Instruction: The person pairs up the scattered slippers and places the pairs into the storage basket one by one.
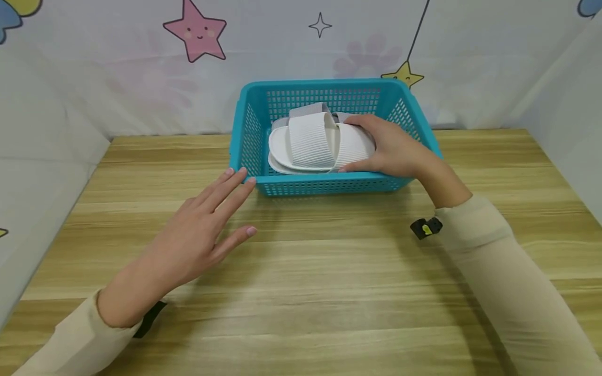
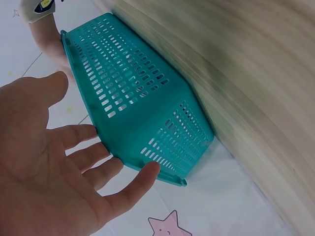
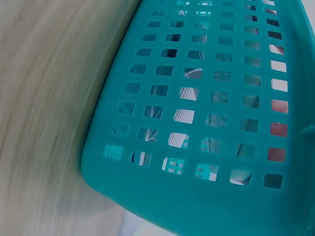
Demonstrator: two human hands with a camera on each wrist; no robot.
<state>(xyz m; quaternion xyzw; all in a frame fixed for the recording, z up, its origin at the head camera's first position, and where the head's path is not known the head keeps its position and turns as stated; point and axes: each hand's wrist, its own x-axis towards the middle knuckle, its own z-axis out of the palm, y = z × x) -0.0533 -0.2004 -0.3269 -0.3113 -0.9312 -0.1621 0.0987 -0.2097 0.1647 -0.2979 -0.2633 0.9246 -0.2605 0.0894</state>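
A pair of white slide slippers point(image 1: 311, 141) with ribbed straps lies inside a teal plastic basket point(image 1: 334, 184). Behind them a pair of grey slippers point(image 1: 307, 109) is partly covered. My right hand point(image 1: 388, 143) reaches over the basket's right side and holds the white slippers by their right end, thumb at the near side and fingers at the far side. The fingers of my left hand point(image 1: 197, 230) are spread and nearly straight, touching the basket's front left corner. In the right wrist view, the basket wall point(image 3: 206, 196) hides most of the right hand.
The basket stands on a wood-grain table point(image 1: 301, 292), close to its back edge. A white backdrop point(image 1: 273, 47) with printed stars and flowers hangs behind, and pale walls close off both sides.
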